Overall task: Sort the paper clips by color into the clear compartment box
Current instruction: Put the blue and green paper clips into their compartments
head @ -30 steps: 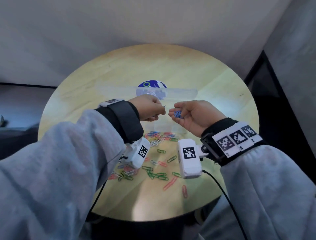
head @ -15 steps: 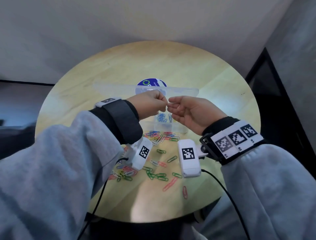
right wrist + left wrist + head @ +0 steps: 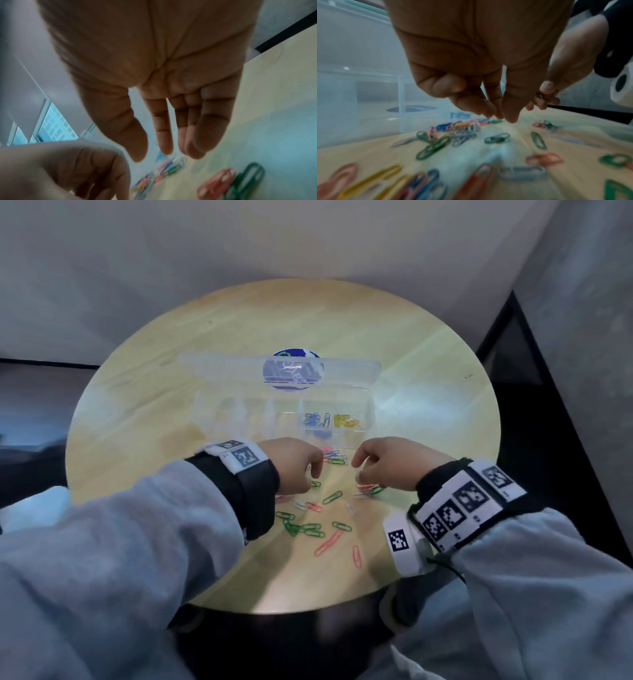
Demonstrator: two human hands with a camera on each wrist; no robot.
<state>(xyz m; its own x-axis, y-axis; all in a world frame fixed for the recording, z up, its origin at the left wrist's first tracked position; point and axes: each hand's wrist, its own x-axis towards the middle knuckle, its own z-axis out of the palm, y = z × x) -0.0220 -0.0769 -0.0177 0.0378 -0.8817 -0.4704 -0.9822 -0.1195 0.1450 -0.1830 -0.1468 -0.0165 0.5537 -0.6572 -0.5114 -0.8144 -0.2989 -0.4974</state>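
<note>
The clear compartment box (image 3: 239, 412) lies open mid-table, its lid (image 3: 212, 364) tipped back. Blue clips (image 3: 317, 419) fill one right-hand compartment and yellow clips (image 3: 347, 421) the one beside it. Loose mixed clips (image 3: 334, 455) lie just in front of the box, with green clips (image 3: 301, 527) and red clips (image 3: 329, 542) nearer me. My left hand (image 3: 317, 470) (image 3: 498, 115) hovers low over the pile, fingers loosely curled with the tips together, holding nothing I can see. My right hand (image 3: 359, 470) (image 3: 159, 155) hangs beside it with straight fingers and an empty palm, above a red clip (image 3: 216, 181) and a green clip (image 3: 247, 175).
The round wooden table (image 3: 171, 405) stands against a pale wall, with a dark drop at its right edge. A blue round sticker (image 3: 293, 368) shows through the lid. Clips spread from the box towards the near edge of the table.
Both hands have come down from above the box to the loose clips in front of it. The blue clips that lay in my right palm are gone from it.
</note>
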